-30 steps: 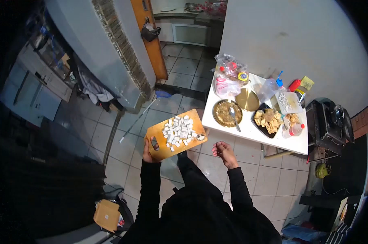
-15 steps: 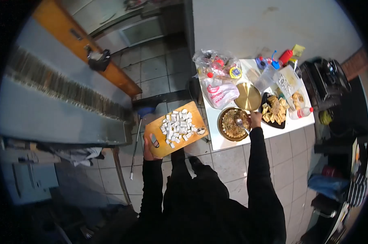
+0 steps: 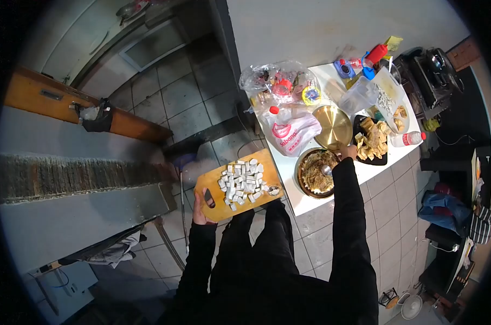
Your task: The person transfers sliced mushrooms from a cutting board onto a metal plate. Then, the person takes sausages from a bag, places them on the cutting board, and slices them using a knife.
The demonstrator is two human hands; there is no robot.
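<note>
A white table (image 3: 305, 205) is crowded toward its far side with a plastic bag (image 3: 291, 130) and a clear container (image 3: 359, 96). Just beside its near edge, a wooden cutting board (image 3: 224, 212) is held by the left hand (image 3: 199, 210); its handle end is gripped, with fingers curled through the slot, presumably so that the whole weight can be borne one-handed. A gold plate (image 3: 332, 125) is set behind a bowl of food (image 3: 298, 179), both within easy reach. The right hand (image 3: 348, 151) is placed at the plate's near rim, but whether its fingers are closed on anything cannot be told. A spoon (image 3: 327, 170) is left resting in the bowl. White pieces (image 3: 240, 181) are heaped loose mid-board, seemingly kept from sliding by its nearly level carriage.
</note>
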